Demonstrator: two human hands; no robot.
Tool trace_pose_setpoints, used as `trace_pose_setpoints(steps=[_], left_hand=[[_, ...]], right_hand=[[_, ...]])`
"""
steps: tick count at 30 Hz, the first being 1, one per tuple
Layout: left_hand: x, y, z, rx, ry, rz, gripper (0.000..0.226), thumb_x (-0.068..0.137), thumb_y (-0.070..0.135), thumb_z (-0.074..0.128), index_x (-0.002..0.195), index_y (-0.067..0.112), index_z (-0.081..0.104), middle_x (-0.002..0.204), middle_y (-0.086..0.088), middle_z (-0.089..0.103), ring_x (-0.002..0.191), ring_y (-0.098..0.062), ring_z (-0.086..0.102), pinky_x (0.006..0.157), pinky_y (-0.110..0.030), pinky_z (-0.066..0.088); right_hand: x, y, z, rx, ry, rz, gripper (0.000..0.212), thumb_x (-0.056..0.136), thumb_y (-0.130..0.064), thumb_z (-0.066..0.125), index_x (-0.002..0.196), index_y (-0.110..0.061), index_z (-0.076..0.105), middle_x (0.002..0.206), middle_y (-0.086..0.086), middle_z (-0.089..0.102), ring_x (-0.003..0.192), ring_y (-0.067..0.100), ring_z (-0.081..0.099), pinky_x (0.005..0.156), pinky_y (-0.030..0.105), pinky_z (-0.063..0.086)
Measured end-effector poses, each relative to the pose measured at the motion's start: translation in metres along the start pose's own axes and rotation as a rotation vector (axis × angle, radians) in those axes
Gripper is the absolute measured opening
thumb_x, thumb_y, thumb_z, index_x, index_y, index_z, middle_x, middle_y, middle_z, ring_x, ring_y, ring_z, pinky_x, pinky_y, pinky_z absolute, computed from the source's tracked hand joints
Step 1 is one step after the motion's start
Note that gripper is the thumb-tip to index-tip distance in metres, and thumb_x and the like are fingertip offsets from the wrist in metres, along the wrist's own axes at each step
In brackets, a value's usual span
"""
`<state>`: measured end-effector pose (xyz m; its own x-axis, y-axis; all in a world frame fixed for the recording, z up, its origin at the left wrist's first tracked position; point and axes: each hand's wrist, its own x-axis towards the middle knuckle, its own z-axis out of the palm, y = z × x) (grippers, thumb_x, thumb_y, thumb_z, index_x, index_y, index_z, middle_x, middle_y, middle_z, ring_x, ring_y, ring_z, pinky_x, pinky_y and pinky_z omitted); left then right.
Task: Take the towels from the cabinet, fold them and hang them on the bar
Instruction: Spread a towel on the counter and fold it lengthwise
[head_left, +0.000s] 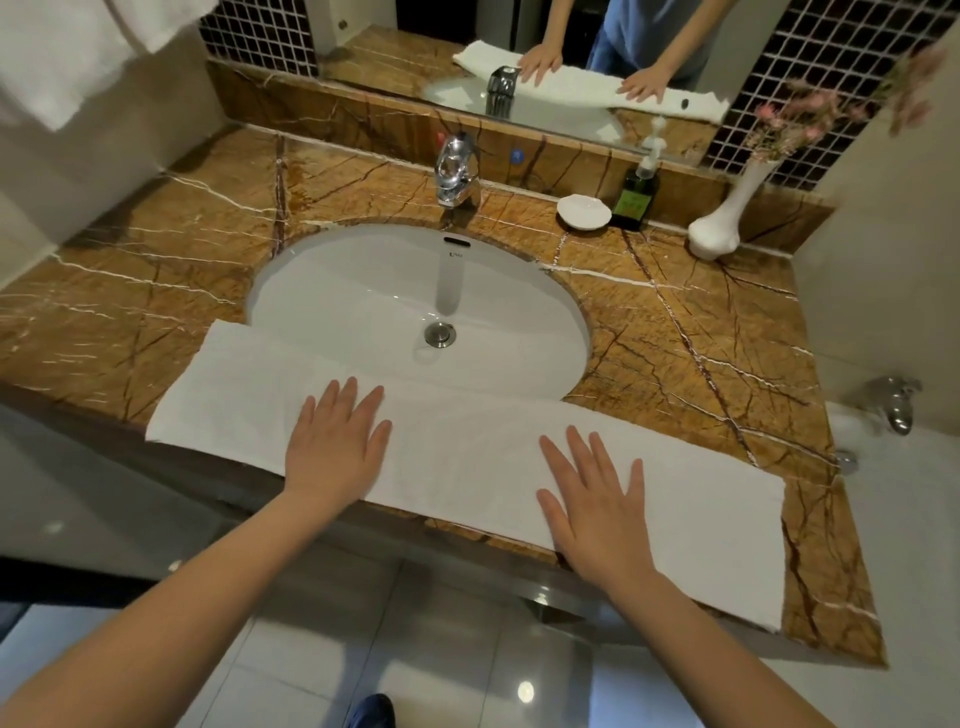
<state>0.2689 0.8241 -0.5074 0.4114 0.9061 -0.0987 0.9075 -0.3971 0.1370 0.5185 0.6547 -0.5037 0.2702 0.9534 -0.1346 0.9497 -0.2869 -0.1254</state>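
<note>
A white towel (467, 457), folded into a long band, is laid across the marble tabletop (701, 332), with its near edge just beside the front edge; its middle spans the near rim of the sink (363, 291), where the cloth is only partly supported. The left hand (332, 441) and the right hand (597, 514) are pressed flat on the band, well apart; the fingers (345, 402) are held straight and spread, so nothing is gripped. A second white towel (67, 57) is seen hanging at the upper left, though whatever carries it is not shown. The step is judged to be smoothing ahead of a further fold, with the hanging not yet done. Several risks can be foreseen: the unsupported middle may be pushed down into the basin by hand pressure, and dampened if the bowl is wet; the band may be dragged off the front edge towards the floor if the palms are drawn back; the layers may be shifted out of line by uneven strokes, so that a crooked fold is carried to the bar.
</note>
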Motion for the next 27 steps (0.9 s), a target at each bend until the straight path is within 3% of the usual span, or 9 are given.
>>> trace_pose_setpoints(steps=[5,10,15,19,24,27], left_hand=[[-0.009,-0.013,-0.007,-0.001,0.012,0.056,0.063,0.092,0.048,0.013,0.147,0.021,0.031,0.155,-0.008,0.027,0.145,-0.025,0.019,0.117,-0.042,0.013],[-0.012,-0.053,-0.022,0.063,0.076,0.01,0.053,0.099,0.039,0.018,0.148,0.022,0.029,0.155,-0.006,0.027,0.145,-0.025,0.019,0.117,-0.043,0.013],[-0.004,-0.107,-0.027,-0.004,-0.023,-0.101,0.056,0.1,0.044,0.016,0.152,0.028,0.006,0.16,0.0,0.004,0.147,-0.02,0.001,0.119,-0.042,0.005],[-0.007,-0.128,-0.027,0.011,-0.061,-0.079,0.056,0.099,0.047,0.012,0.151,0.033,-0.002,0.16,0.004,-0.007,0.147,-0.017,-0.008,0.12,-0.043,0.001],[-0.008,-0.133,-0.028,0.033,-0.061,-0.063,0.056,0.099,0.048,0.012,0.151,0.034,-0.005,0.159,0.004,-0.011,0.146,-0.017,-0.011,0.119,-0.042,-0.002],[-0.009,-0.134,-0.032,-0.015,-0.042,-0.056,0.055,0.1,0.044,0.018,0.152,0.032,0.004,0.16,0.003,-0.003,0.147,-0.017,-0.005,0.119,-0.042,0.001]], right_hand=[[0.003,-0.015,-0.015,0.031,-0.002,-0.001,0.072,0.087,-0.054,0.0,0.151,-0.031,0.02,0.161,0.0,0.01,0.148,0.019,0.001,0.114,0.052,-0.007],[0.028,-0.072,-0.029,0.072,0.02,-0.216,0.064,0.092,-0.047,0.006,0.149,-0.029,0.027,0.16,0.0,0.016,0.148,0.019,0.006,0.114,0.045,-0.008],[0.06,-0.133,-0.012,0.078,-0.027,-0.329,0.051,0.101,-0.042,0.019,0.152,-0.035,0.014,0.161,-0.003,0.008,0.148,0.018,0.0,0.115,0.048,-0.007],[0.055,-0.139,0.006,-0.032,-0.069,-0.304,0.056,0.096,-0.052,0.006,0.151,-0.041,-0.001,0.161,-0.004,0.001,0.148,0.019,-0.004,0.114,0.049,-0.011],[0.049,-0.141,0.011,-0.024,-0.05,-0.297,0.06,0.093,-0.056,0.0,0.151,-0.041,0.0,0.161,-0.003,0.002,0.148,0.02,-0.003,0.114,0.047,-0.012],[0.05,-0.143,0.01,-0.035,-0.047,-0.288,0.06,0.094,-0.053,0.005,0.152,-0.037,0.008,0.161,0.001,0.008,0.148,0.022,0.002,0.112,0.048,-0.011]])
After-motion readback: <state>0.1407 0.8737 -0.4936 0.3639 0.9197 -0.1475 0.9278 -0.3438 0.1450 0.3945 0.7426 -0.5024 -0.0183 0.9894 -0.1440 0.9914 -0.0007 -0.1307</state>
